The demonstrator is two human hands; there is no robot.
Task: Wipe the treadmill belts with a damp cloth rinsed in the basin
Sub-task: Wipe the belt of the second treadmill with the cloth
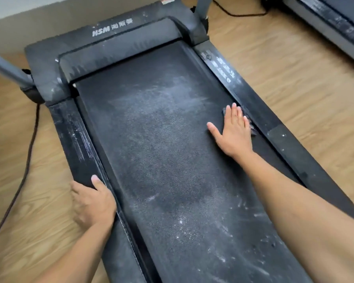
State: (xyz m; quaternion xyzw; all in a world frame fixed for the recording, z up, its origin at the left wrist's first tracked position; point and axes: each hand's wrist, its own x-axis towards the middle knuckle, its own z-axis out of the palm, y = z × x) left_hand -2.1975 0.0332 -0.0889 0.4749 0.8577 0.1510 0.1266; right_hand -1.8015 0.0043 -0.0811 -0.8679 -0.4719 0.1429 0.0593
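Observation:
A black treadmill belt [161, 160] runs from the near edge up to the motor cover, grey with dust in its middle and speckled white near me. My right hand [234, 131] lies flat, fingers straight, pressing a dark cloth [251, 127] onto the belt's right edge beside the side rail [274, 127]. Only a strip of the cloth shows beyond the fingers. My left hand [91, 203] grips the left side rail [74, 139], thumb on top, fingers curled over its outer edge. No basin is in view.
The motor cover [110, 37] with an HSM logo stands at the far end, flanked by grey uprights [6, 70]. A dark cable [23, 176] trails over the wooden floor on the left. A second treadmill [339, 23] sits at the top right.

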